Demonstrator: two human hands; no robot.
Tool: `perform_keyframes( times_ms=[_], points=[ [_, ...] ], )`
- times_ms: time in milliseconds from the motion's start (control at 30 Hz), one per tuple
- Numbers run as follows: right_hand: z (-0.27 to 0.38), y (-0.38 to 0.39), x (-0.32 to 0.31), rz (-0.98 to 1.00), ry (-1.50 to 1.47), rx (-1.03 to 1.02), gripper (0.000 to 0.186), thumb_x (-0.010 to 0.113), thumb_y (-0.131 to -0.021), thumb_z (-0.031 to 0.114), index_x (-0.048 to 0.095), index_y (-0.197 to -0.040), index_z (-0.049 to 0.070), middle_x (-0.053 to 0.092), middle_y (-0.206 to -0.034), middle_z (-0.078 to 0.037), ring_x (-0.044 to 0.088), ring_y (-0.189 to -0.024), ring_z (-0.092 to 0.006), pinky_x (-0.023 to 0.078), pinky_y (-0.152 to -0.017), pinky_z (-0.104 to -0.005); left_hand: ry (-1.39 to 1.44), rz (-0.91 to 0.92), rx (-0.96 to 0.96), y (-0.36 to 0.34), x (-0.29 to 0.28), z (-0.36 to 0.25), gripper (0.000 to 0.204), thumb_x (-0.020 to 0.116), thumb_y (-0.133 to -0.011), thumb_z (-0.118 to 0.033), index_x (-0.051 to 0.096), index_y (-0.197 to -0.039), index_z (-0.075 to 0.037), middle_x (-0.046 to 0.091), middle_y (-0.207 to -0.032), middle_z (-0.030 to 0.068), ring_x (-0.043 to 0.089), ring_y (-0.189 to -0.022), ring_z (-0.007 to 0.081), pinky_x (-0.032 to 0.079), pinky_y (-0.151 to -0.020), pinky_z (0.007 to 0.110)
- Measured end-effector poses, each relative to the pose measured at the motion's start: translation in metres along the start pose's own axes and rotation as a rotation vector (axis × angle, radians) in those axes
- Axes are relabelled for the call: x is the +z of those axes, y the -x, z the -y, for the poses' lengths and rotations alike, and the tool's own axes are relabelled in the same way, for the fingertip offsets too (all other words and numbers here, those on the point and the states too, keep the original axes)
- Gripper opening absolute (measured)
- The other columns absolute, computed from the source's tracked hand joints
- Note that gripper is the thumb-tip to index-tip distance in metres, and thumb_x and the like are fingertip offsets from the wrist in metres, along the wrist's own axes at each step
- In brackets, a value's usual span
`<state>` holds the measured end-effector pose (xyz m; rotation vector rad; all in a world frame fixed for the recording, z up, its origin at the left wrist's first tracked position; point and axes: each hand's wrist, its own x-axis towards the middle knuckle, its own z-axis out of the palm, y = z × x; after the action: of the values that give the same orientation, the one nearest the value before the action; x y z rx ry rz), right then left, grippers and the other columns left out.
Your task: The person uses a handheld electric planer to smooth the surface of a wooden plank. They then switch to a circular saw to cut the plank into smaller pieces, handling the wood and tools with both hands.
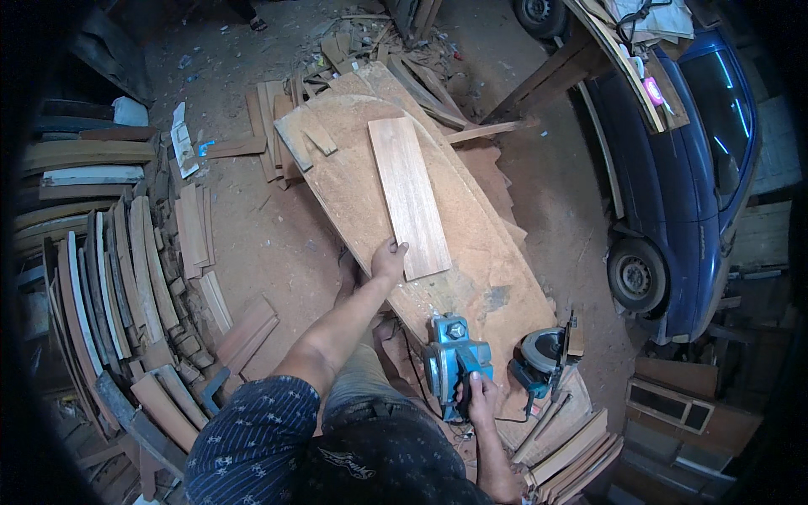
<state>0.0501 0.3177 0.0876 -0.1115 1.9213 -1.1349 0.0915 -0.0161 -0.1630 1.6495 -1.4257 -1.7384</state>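
Observation:
My left hand [389,259] holds the near left edge of a pale rectangular board [408,194], its thumb and fingers at the board's side. The board lies lengthwise on a sawdust-covered workbench [505,273]. My right hand [479,396] is closed on the rear handle of a blue power planer [454,353], which sits on the bench's near end. A circular saw [543,358] stands to the right of the planer. A short notched wood piece [318,137] lies on the bench's far left corner.
Stacked wood offcuts [126,278] line the left side, with more planks [572,446] at lower right and scraps [429,88] beyond the bench. A blue car [699,261] stands at the right, behind an overhead wooden ledge [631,67] with items on it. A person's foot [257,23] shows at the top.

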Motion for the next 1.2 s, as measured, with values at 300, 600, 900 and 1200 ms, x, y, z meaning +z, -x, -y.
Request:
perform_keyframes(
  times_ms=[300, 600, 900, 1200],
  points=[
    [0.002, -0.006, 0.006, 0.019, -0.010, -0.016, 0.043, 0.057, -0.107, 0.043, 0.064, -0.101, 0.001, 0.064, -0.074, -0.004, 0.059, -0.063, -0.0109, 0.048, -0.058, -0.0284, 0.005, 0.056, 0.036, -0.017, -0.011, -0.003, 0.052, 0.073, -0.094, -0.022, 0.058, -0.136, 0.005, 0.073, -0.120, 0.0193, 0.071, -0.108, 0.0295, 0.053, -0.098, 0.039],
    [-0.019, -0.024, 0.024, 0.055, 0.032, -0.071, 0.049, 0.056, -0.106, 0.050, 0.063, -0.100, 0.002, 0.064, -0.075, -0.004, 0.059, -0.061, -0.0118, 0.048, -0.057, -0.0281, -0.725, 0.056, 0.638, -0.085, -0.053, -0.112, 0.066, 0.071, -0.092, -0.032, 0.052, -0.144, 0.003, 0.050, -0.145, 0.0272, 0.046, -0.139, 0.0420, 0.040, -0.117, 0.045],
    [-0.023, -0.040, 0.053, 0.013, 0.075, -0.213, 0.041, 0.056, -0.106, 0.039, 0.066, -0.098, 0.000, 0.064, -0.074, -0.004, 0.060, -0.064, -0.0126, 0.047, -0.059, -0.0299, -1.142, 0.205, 0.646, -0.167, -0.039, -0.177, 0.082, 0.065, -0.095, -0.050, 0.040, -0.157, -0.002, 0.031, -0.165, 0.0262, 0.028, -0.154, 0.0395, 0.023, -0.128, 0.045],
    [-0.030, -0.070, 0.063, -0.003, 0.272, -0.234, 0.041, 0.062, -0.101, 0.029, 0.067, -0.123, -0.005, 0.073, -0.101, -0.022, 0.069, -0.096, -0.0311, 0.052, -0.089, -0.0420, -1.325, 0.303, 0.684, -0.204, -0.036, -0.183, 0.097, 0.067, -0.090, -0.061, 0.032, -0.162, -0.005, 0.023, -0.168, 0.0273, 0.024, -0.156, 0.0417, 0.023, -0.128, 0.047]
  ],
)
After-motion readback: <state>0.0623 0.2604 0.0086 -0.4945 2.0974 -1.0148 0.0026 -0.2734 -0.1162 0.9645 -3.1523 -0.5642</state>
